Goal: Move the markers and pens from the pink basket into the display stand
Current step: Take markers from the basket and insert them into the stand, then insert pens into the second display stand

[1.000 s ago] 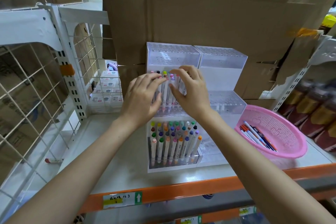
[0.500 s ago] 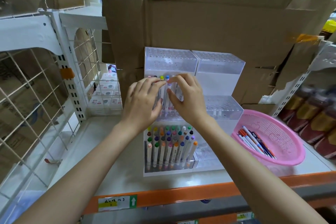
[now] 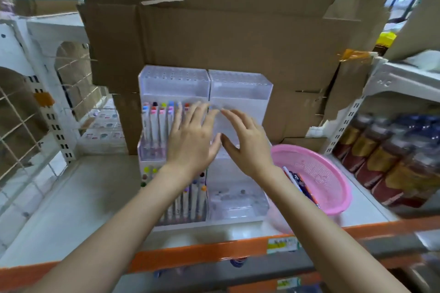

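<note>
Here, both hands are raised in front of the clear display stand (image 3: 240,88), backs toward the camera, and the picture is blurred. The left hand (image 3: 192,143) has its fingers (image 3: 190,114) straight and slightly spread, holding nothing; their tips lie over the right end of a row of capped markers (image 3: 156,123) standing upright in the stand's middle tier, though the blur hides whether they touch. Most of that row shows just left of these fingers. The right hand (image 3: 248,147) is beside it, thumbs nearly meeting, its fingers (image 3: 235,118) loosely extended and also holding nothing, in front of the stand's right half, where no markers are visible behind them. Below the left wrist, a lower row of markers (image 3: 190,202) stands in the bottom tier, partly covered by the forearm. The pink basket (image 3: 333,169) sits to the right of the right-hand fingers and lower down, just beside the stand on the shelf (image 3: 78,197), with several pens (image 3: 301,184) lying in it next to the right forearm. Above and behind the fingertips rises a wall of cardboard boxes (image 3: 238,35). Far right of the fingers are rows of dark bottles (image 3: 390,162); far left, a white wire rack (image 3: 14,126).
</note>
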A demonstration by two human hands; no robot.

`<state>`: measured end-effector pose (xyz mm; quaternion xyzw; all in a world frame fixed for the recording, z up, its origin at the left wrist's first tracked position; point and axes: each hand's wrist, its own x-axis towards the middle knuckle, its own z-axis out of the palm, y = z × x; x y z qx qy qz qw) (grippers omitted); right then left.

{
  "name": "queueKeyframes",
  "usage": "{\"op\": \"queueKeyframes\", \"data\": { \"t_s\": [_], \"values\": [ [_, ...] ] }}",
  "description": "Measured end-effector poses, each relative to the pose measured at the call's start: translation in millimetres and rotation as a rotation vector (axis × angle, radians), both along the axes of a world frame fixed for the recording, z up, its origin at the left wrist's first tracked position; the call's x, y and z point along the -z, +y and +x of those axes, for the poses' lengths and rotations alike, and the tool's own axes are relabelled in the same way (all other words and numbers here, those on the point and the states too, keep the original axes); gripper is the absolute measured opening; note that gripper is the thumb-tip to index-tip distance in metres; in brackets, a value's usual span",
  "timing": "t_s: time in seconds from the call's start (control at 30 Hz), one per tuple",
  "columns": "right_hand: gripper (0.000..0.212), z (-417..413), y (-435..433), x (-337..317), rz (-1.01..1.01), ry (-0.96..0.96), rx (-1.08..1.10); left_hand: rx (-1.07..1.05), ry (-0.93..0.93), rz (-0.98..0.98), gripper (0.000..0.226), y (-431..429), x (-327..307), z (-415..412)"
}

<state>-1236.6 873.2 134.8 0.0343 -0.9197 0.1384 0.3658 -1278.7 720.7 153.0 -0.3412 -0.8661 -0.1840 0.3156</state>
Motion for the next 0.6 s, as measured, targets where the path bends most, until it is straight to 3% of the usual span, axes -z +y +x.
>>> {"op": "queueKeyframes", "data": {
  "t_s": [0.2, 0.43, 0.6],
  "values": [
    [0.059, 50.8, 73.6, 21.8, 0.009, -0.134, 0.141, 0.102, 0.077, -0.063, 0.048, 70.0, 16.7, 37.4],
    [0.068, 101.2, 154.1, 57.7, -0.032, -0.364, 0.288, 0.232, 0.015, -0.118, 0.045, 158.0, 48.6, 78.2],
    [0.063, 117.1, 196.0, 74.7, -0.004, -0.496, 0.380, 0.239, -0.177, -0.258, 0.046, 205.7, 75.6, 88.7]
  ]
}}
